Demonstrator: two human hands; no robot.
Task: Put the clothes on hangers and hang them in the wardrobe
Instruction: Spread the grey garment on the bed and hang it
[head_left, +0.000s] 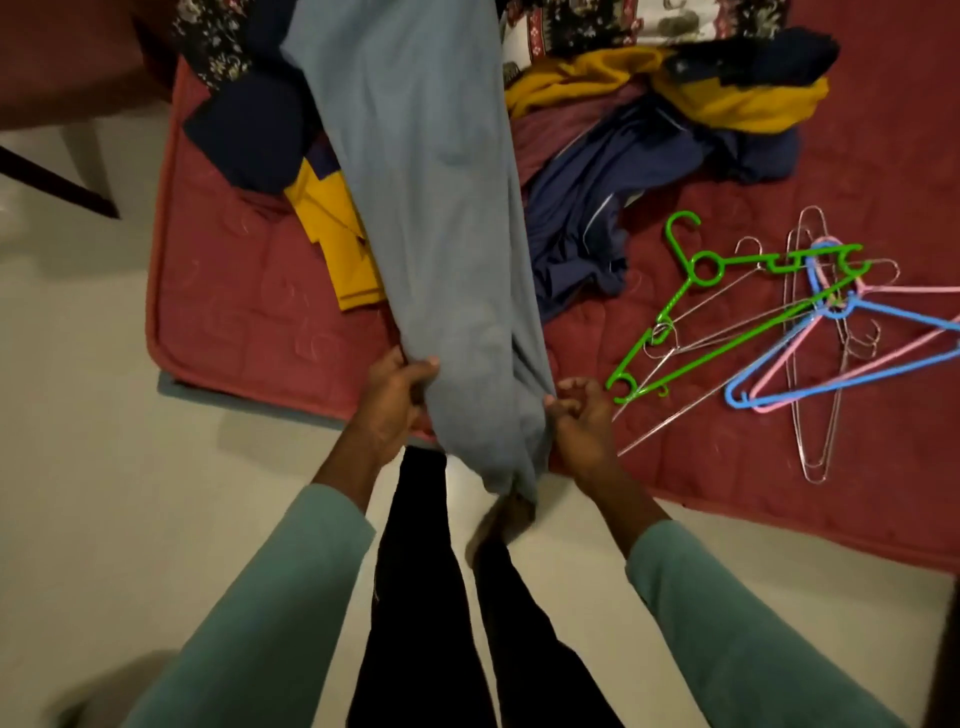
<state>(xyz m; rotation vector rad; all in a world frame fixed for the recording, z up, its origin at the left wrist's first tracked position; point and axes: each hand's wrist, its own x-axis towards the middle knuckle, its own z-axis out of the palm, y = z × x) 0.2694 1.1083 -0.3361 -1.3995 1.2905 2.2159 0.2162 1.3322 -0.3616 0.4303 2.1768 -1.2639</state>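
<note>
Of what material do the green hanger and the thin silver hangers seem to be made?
Green hanger: probably plastic, glossy, judging by its thick moulded bars and bright uniform colour. Silver hangers: likely metal wire, very thin with a pale shine.

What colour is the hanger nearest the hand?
Green. The hanger lies on the red mattress beside the right hand, seen in the head view.

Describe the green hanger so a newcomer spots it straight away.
On the red mattress, look right of the clothes heap. The green hanger lies leftmost among the hangers there, nearest the right hand pinching the grey garment. It is the only green one, with a ring below its hook; its neighbours are a blue hanger, a pink hanger and wire hangers.
</note>
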